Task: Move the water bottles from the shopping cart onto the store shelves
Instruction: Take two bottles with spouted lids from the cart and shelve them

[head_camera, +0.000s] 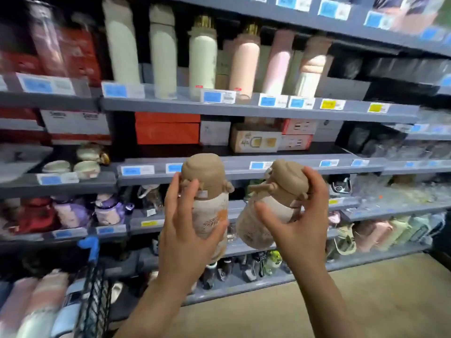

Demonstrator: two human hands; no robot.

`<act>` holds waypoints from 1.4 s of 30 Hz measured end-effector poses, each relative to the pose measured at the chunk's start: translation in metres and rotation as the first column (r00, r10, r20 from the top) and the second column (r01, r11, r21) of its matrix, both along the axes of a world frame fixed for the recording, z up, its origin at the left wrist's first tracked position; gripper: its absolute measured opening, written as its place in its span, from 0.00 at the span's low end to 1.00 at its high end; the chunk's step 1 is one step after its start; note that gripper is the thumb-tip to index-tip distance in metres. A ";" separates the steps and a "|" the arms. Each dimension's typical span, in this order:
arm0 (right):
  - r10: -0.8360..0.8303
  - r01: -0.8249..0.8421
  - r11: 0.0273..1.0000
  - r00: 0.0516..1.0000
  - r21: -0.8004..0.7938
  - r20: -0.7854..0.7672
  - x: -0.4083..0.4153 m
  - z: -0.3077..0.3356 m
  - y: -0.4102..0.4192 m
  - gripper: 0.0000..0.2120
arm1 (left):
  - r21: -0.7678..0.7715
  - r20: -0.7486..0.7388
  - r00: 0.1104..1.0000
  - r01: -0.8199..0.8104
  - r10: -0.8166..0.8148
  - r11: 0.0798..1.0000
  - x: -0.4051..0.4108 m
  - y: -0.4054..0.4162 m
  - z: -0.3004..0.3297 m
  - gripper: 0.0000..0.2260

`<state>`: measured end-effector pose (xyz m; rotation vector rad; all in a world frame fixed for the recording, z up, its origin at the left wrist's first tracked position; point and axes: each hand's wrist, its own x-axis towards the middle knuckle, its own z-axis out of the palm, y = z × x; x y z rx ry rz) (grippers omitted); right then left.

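One head-worn, wide-angle view looks forward and slightly down from the person's own eye line. It faces grey store shelves (pixel 244 111) at close range, with both raised forearms entering from the bottom edge and floor at lower right.

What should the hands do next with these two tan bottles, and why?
Probably carry both forward to a shelf. The left hand grips an upright bottle, the right hand a tilted bottle; both are still in the air before the shelf edge.

two tan-capped bottles — left bottle (pixel 207 203) upright, right bottle (pixel 266 211) tilted.
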<state>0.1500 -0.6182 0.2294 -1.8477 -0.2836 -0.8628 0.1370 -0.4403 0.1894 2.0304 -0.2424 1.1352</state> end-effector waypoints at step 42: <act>-0.346 0.116 0.908 0.748 0.402 0.567 0.511 0.138 -0.462 0.40 | 0.570 0.616 0.764 -0.266 -0.191 0.778 0.560 -0.453 0.189 0.39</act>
